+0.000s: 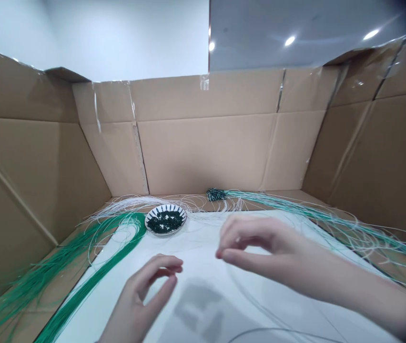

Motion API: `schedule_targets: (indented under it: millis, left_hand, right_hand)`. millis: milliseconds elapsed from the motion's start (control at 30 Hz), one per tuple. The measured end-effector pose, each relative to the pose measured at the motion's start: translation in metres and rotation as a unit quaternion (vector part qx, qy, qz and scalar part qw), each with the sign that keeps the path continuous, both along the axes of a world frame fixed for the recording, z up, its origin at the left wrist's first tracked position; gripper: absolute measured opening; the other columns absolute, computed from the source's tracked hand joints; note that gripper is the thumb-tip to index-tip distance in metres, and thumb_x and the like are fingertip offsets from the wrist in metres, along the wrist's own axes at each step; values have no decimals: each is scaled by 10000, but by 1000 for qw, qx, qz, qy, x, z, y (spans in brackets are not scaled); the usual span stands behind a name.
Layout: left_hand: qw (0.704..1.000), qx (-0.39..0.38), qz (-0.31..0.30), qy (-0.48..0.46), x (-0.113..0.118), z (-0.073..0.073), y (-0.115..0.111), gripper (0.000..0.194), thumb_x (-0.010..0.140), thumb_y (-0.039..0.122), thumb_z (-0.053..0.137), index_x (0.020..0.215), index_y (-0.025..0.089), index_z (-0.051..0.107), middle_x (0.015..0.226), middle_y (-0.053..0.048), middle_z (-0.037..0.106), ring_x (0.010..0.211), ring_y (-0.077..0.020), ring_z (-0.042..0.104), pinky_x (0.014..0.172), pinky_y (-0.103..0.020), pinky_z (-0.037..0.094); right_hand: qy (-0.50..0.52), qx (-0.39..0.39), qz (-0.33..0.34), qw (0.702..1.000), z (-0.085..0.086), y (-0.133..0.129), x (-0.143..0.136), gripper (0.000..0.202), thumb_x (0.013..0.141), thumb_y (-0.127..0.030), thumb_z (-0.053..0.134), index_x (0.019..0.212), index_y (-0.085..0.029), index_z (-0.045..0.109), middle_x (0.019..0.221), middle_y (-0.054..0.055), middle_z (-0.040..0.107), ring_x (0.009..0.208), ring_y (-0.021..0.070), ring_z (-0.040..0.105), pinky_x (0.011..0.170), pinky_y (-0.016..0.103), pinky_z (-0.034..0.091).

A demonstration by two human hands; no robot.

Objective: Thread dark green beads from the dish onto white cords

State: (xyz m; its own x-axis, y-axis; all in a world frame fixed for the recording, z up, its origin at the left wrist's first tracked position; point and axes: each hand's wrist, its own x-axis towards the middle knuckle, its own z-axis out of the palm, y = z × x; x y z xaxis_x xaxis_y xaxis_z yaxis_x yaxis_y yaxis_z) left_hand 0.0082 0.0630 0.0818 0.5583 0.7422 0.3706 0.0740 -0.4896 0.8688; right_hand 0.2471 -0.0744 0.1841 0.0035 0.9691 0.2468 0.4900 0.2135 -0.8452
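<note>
My left hand [146, 290] is above the white board [127, 328], its thumb and fingertips brought together in a pinch. Whatever lies between them is too small to make out. My right hand [260, 238] hovers higher and to the right, slightly blurred, with thumb and forefinger pressed together. Anything held there cannot be made out either. Below it, a faint thin strand [249, 297] curves over the board. Beyond the hands stands a white dish [148, 222] with dark stripes on its rim, holding small dark green pieces [165, 222] and a few white ones.
Long green strands [92, 281] sweep along the left side, beside white strands [127, 205]. A green-and-white bundle [296, 202] with a dark clustered end [216, 194] runs back and right. A dark thin strand [281, 329] arcs at the front. Cardboard walls [206, 152] enclose three sides.
</note>
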Motion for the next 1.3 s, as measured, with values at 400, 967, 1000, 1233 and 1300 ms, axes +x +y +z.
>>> schedule_targets:
  millis: [400,967,1000,1233,1300]
  left_hand:
    - [964,-242,28,-106,28,-20,-26,320,713,564,856,757,248,819,807,-27,812,828,-228,741,801,-249,600]
    - [980,-159,87,-85,17,-50,-1,279,785,545,810,674,289,815,722,-42,775,736,-259,709,731,-319,602]
    - [983,-141,88,-82,16,-54,0,243,794,518,814,686,300,824,742,-39,791,739,-258,717,725,-314,602]
    - [987,-130,77,-63,13,-60,0,275,807,556,789,700,305,832,736,-52,768,741,-254,711,730,-306,591]
    - [985,-144,81,-45,5,-53,0,392,784,659,756,665,291,817,729,-76,754,722,-264,685,733,-327,584]
  right_hand:
    - [264,-137,57,953,-79,72,-45,343,722,-503,877,666,-196,735,748,-18,602,667,129,512,658,280,424]
    - [335,-191,30,922,-106,89,-52,251,724,-544,886,700,-294,873,801,8,569,722,150,449,745,299,398]
    - [353,-203,27,913,-107,88,-55,257,714,-539,894,687,-284,868,806,4,555,719,145,434,745,292,385]
    - [349,-211,-4,913,-125,81,-66,405,701,-660,840,845,-283,878,893,10,541,647,102,452,643,253,409]
    - [216,-181,-5,959,-125,92,-56,452,880,-663,664,1056,-288,845,1019,48,644,700,134,563,701,293,505]
